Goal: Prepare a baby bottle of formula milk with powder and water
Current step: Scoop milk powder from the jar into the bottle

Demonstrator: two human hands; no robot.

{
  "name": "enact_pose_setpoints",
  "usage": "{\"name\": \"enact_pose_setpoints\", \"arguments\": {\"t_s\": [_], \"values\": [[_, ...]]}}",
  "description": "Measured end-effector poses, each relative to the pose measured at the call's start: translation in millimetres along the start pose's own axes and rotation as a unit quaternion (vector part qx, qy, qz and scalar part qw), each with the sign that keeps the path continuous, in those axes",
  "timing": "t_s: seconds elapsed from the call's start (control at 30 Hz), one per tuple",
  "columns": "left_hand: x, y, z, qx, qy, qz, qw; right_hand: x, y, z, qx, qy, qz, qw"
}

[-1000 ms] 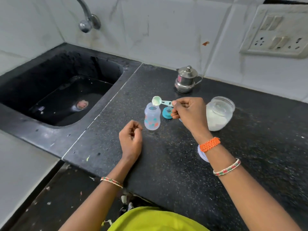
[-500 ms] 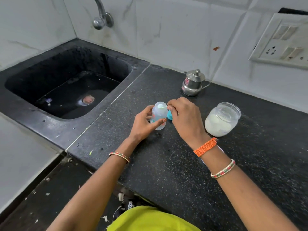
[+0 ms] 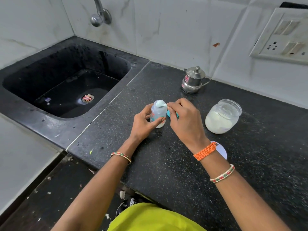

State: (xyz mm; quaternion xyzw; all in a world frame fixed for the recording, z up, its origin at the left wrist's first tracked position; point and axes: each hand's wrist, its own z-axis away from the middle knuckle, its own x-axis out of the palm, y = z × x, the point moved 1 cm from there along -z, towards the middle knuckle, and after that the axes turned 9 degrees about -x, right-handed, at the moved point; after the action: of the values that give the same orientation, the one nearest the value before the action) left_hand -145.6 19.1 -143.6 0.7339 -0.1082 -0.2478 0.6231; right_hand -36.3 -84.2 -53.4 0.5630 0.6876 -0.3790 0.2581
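Observation:
A small clear baby bottle (image 3: 158,112) with coloured print stands upright on the black counter (image 3: 166,164), a little white powder at its bottom. My left hand (image 3: 143,124) wraps around its lower half. My right hand (image 3: 185,122) pinches the handle of a pale green scoop (image 3: 161,104), whose bowl is tipped over the bottle's open mouth. The bottle's teal cap (image 3: 169,113) lies behind my right hand, mostly hidden. An open glass jar (image 3: 222,116) of white powder stands to the right.
A small steel lidded pot (image 3: 193,80) stands at the back near the tiled wall. A white round lid (image 3: 221,150) lies under my right wrist. The black sink (image 3: 66,84) with its tap (image 3: 100,15) is to the left. A socket plate (image 3: 283,35) is on the wall.
My left hand moved from resting on the counter to gripping the bottle. My right hand brought the scoop down from above onto the bottle's mouth.

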Motion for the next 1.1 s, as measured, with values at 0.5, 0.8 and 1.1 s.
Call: {"name": "enact_pose_setpoints", "arguments": {"t_s": [0.5, 0.8, 1.1], "values": [[-0.1, -1.2, -0.5, -0.005, -0.008, 0.012, 1.000, 3.0, 1.0, 6.4, 0.020, 0.024, -0.035, 0.999], [-1.9, -6.9, -1.8, -0.015, -0.016, 0.010, 1.000, -1.3, 7.2, 6.2, 0.089, 0.088, -0.098, 0.987], [-4.4, -8.0, 0.4, -0.026, 0.002, -0.022, 0.999, -12.4, 40.3, 13.6, 0.354, 0.160, -0.345, 0.854]]}}
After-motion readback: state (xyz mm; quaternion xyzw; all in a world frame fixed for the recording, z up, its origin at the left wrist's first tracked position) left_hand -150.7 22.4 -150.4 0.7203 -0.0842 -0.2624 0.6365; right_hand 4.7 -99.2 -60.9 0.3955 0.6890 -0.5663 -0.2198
